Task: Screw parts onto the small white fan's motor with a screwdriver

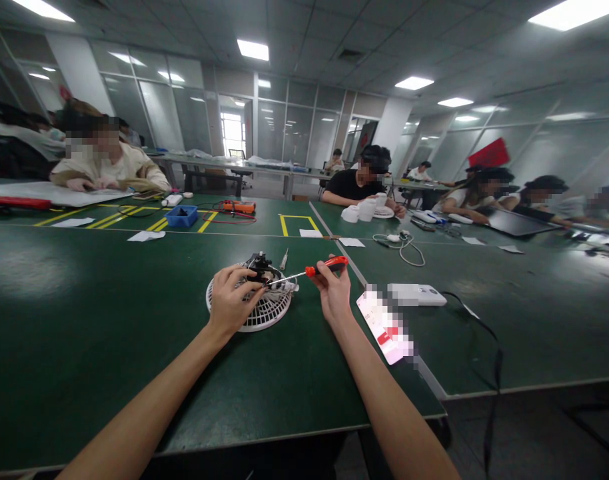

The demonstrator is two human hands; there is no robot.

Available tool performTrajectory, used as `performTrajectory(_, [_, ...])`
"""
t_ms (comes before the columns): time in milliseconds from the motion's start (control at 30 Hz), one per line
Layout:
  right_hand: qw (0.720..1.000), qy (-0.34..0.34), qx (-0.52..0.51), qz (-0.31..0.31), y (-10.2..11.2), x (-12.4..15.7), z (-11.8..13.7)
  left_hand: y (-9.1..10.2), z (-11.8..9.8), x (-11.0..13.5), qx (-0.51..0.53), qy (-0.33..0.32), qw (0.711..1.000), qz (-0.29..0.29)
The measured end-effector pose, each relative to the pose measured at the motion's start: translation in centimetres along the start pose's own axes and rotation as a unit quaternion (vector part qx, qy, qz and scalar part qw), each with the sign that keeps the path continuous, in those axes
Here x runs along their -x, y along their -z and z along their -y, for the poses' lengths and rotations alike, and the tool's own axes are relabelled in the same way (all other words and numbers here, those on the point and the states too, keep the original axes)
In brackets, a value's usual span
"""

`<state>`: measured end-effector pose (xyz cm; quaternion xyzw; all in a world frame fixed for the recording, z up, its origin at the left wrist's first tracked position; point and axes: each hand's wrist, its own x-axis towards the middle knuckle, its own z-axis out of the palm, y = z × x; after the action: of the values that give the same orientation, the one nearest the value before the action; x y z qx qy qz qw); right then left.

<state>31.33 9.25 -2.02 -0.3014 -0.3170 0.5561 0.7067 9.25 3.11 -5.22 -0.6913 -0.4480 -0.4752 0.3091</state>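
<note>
A white round fan grille (257, 312) lies flat on the green table (84, 320). On it sits a small black motor part with wires (261, 267). My left hand (232, 299) is closed around that black part and rests on the grille. My right hand (334, 290) grips a screwdriver with a red handle (327, 267); its metal shaft points left, and the tip reaches the black part.
A second small screwdriver (284, 259) lies just behind the grille. A phone (384, 327) and a white power bank (417, 295) with a black cable lie to the right. Further back are a blue tray (181, 215), an orange meter (238, 207), and several seated people.
</note>
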Motion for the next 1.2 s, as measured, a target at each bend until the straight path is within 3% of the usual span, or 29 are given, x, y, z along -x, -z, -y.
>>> performTrajectory(400, [0.999, -0.009, 0.000, 0.039, 0.25, -0.01, 0.07, 0.24, -0.50, -0.23, -0.031, -0.003, 0.999, 0.017])
performTrajectory(733, [0.999, -0.038, -0.017, -0.014, 0.26, -0.25, -0.42, 0.45, -0.33, -0.39, -0.022, -0.015, 0.999, -0.020])
performTrajectory(900, [0.997, -0.059, -0.028, -0.034, 0.49, -0.56, -0.53, 0.30, -0.40, -0.47, 0.022, -0.013, 1.000, -0.002])
performTrajectory(1200, [0.998, -0.057, -0.026, -0.018, 0.21, -0.16, -0.31, 0.36, -0.49, -0.31, 0.024, 0.013, 1.000, 0.005])
